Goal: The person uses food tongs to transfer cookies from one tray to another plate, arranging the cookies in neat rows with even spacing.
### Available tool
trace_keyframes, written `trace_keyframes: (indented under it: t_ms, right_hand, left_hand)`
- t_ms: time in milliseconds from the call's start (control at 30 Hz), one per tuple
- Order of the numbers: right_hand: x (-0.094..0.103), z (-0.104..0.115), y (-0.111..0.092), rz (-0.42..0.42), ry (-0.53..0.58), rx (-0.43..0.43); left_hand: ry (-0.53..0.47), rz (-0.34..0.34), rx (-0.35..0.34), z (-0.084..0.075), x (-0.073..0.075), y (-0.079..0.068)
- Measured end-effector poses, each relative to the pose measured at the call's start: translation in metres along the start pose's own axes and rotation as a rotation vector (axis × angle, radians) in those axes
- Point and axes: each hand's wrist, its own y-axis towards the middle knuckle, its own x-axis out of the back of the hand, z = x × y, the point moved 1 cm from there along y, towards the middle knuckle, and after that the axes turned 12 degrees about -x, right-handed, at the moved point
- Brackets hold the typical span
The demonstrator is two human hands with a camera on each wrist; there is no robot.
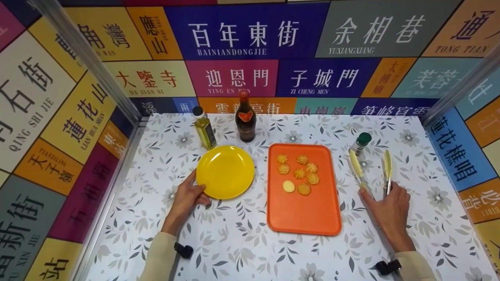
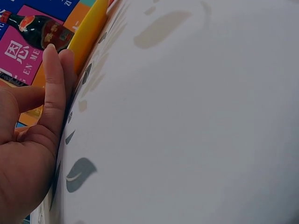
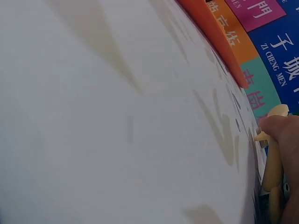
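Observation:
My left hand (image 1: pixel 190 195) holds the left rim of a round yellow plate (image 1: pixel 225 171), thumb over the edge; the fingers partly disappear beside and under it. Yellow also shows past the fingertips in the left wrist view, where the plate (image 2: pixel 91 32) stands edge-on. On the right, my right hand (image 1: pixel 390 210) grips metal tongs (image 1: pixel 361 171) with pale yellow tips spread apart, pointing away from me. Between the hands lies an orange tray (image 1: pixel 302 214) with several piped cookies (image 1: pixel 299 173) on its far half. One pale round cookie (image 1: pixel 288 186) is smooth.
Behind the plate stand an oil bottle (image 1: pixel 205 130) with a black cap and a dark bottle (image 1: pixel 245 123) with a red top. A small green-capped jar (image 1: pixel 363 139) is just beyond the tongs. Printed panels (image 1: pixel 250 31) wall in the flowered tabletop (image 1: pixel 234 242).

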Motion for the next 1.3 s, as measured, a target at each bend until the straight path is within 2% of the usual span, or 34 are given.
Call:
trace_keyframes:
  t_ms: [367,667,933,1300]
  right_hand:
    - [0.004,0.003,-0.008,0.040,-0.070,-0.083]
    - [0.007,0.007,-0.008,0.058,-0.077,-0.170]
    - [0.015,0.005,-0.008,0.072,-0.019,-0.218]
    - [0.031,0.006,-0.013,-0.012,0.068,-0.121]
  left_hand:
    - [-0.003,-0.005,-0.010,-0.001,-0.001,-0.001]
    - [0.029,0.001,0.000,-0.001,0.000,0.000]
    - [0.001,-0.003,0.010,0.000,-0.004,0.000]
    - [0.001,-0.008,-0.035,0.001,-0.003,-0.002]
